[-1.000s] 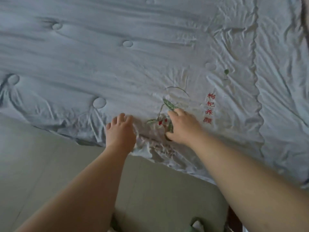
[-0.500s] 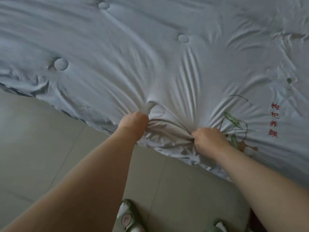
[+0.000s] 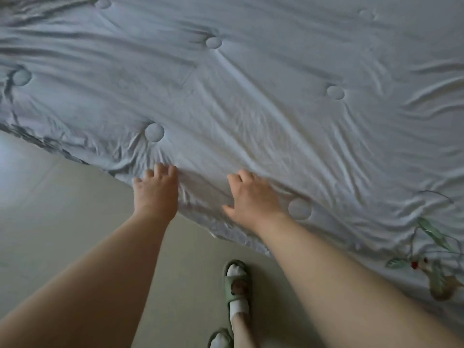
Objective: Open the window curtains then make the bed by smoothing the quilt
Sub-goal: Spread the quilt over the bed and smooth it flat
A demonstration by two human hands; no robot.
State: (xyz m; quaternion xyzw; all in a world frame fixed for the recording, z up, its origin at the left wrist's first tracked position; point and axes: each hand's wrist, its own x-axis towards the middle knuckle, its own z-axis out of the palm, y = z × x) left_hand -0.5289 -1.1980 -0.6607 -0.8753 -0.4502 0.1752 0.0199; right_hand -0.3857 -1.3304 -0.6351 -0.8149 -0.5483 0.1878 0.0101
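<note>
Standing: in green slippers (image 3: 237, 285) over white socks, on the pale floor (image 3: 62, 222), close against the side of the bed.
My left hand (image 3: 155, 192): palm down at the near edge, fingers loose and spread, tips on the cloth, gripping nothing.
My right hand (image 3: 253, 197): flat and fanned wide, pressing the cover just beside a round tuft (image 3: 299, 209), holding nothing.
The quilt (image 3: 251, 109): pale blue-grey, spread over the whole bed ahead of me; its hem (image 3: 226, 232) overhangs the side above the floor.
Embroidery (image 3: 426, 259): green leaves and red berries, off to my right near the hem.
Handling, as I judge it: soft, padded and limp, not fragile. The thin cover looks smooth enough to slip under a flat palm and bunch up, not spread. The whole thing probably drags under its own weight.
Where to take hold: pinch the hem with both hands well apart to pull it taut. Sweep with flat palms between tufts, not on them, and keep clear of the stitching.
Further off: long creases (image 3: 263, 91) run diagonally between the far tufts. I expect they need tension from the edge, not patting.
</note>
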